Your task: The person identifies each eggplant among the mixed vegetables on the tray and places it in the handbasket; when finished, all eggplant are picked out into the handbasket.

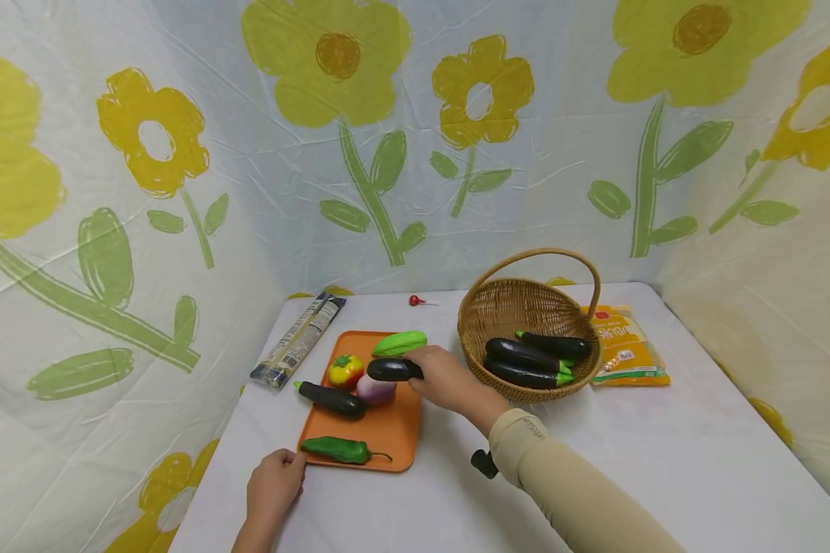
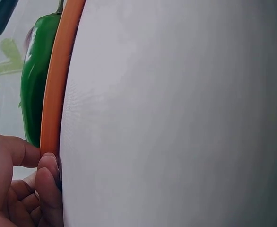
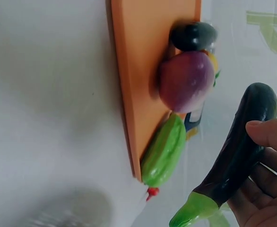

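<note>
My right hand (image 1: 445, 378) holds a dark eggplant (image 3: 242, 142) in the air over the orange tray (image 1: 404, 430), thumb on one side and fingers behind it. The eggplant's green cap points down in the right wrist view. At the tray's near left corner my left hand (image 1: 275, 482) pinches the rim between thumb and fingers, as the left wrist view shows. A green chili pepper (image 1: 339, 449) lies along the near edge. Another eggplant (image 1: 330, 400), a round purple vegetable (image 1: 376, 390), a red-and-yellow pepper (image 1: 346, 372) and a light green ribbed vegetable (image 1: 400, 342) are on the tray.
Right of the tray stands a wicker basket (image 1: 505, 296) with a tall handle, holding 3 eggplants (image 1: 526, 355). An orange-and-clear packet (image 1: 625, 349) lies behind its right side. A long packet (image 1: 300, 342) lies at the left, a red lollipop (image 1: 415, 300) at the back.
</note>
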Demonstrator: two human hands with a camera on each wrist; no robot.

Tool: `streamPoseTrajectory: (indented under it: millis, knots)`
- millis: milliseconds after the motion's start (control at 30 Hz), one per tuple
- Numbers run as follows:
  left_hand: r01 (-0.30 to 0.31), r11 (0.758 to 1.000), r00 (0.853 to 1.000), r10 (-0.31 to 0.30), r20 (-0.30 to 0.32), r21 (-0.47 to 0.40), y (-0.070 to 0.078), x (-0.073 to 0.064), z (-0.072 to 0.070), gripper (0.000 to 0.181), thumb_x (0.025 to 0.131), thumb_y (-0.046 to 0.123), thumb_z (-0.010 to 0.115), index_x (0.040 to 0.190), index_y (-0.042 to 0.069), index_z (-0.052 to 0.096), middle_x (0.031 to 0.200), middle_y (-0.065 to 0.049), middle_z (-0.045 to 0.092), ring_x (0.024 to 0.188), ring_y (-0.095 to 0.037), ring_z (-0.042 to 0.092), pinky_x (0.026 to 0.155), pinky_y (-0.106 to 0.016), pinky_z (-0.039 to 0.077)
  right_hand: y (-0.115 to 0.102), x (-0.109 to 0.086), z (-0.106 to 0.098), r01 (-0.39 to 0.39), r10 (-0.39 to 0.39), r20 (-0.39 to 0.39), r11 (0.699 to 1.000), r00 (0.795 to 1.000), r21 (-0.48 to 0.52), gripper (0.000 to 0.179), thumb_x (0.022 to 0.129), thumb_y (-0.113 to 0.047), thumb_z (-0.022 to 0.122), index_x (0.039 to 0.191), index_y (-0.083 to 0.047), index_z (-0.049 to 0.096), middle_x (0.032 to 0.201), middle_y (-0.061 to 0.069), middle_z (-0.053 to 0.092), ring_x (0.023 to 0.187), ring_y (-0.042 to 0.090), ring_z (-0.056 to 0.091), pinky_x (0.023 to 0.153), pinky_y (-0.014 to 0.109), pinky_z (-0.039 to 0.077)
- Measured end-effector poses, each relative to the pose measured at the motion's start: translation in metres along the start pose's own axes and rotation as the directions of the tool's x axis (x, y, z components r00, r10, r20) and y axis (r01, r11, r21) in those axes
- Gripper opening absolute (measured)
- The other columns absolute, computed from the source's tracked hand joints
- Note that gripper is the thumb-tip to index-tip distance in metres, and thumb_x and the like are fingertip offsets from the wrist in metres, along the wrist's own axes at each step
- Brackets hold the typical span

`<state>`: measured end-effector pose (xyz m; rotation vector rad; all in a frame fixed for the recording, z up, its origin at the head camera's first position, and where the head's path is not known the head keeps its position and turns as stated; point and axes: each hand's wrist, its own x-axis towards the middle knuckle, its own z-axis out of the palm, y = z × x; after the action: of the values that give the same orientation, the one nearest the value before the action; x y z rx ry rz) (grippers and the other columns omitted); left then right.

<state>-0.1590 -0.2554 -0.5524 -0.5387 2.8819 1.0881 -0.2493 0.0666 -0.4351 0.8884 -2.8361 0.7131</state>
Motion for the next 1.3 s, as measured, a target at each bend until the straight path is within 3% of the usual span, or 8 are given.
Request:
streamPoseTrajectory:
  millis: [833, 1300]
  knots:
    - [-0.005, 1.000, 1.000, 0.005, 0.012, 0.006, -0.001, 0.000, 0.000, 0.024, 0.094, 0.022, 0.053, 0.079, 0.007, 0.065, 0.056, 0.003, 0.058, 0.050, -0.015, 0.056, 0.055, -0.034, 0.038, 0.016, -0.016, -0.024, -0.095, 0.094, -0.025, 0.995, 0.995, -0.030, 0.038, 0.092, -0.015, 0.074, 0.128, -0.006, 0.066, 0.126, 0.008, 0.068, 0.118, 0.024, 0.062, 0.102, 0.040, 0.046]
    - [0.017, 1.000, 1.000, -0.017, 0.014, -0.004, 0.001, 0.000, 0.001, 0.024, 0.095, 0.022, 0.053, 0.080, 0.007, 0.065, 0.057, 0.001, 0.059, 0.051, -0.016, 0.056, 0.055, -0.034, 0.039, 0.013, -0.015, -0.033, -0.074, 0.073, -0.058, 0.997, 0.996, -0.018, 0.039, 0.091, -0.015, 0.075, 0.127, -0.004, 0.066, 0.126, 0.011, 0.068, 0.119, 0.027, 0.062, 0.102, 0.043, 0.046]
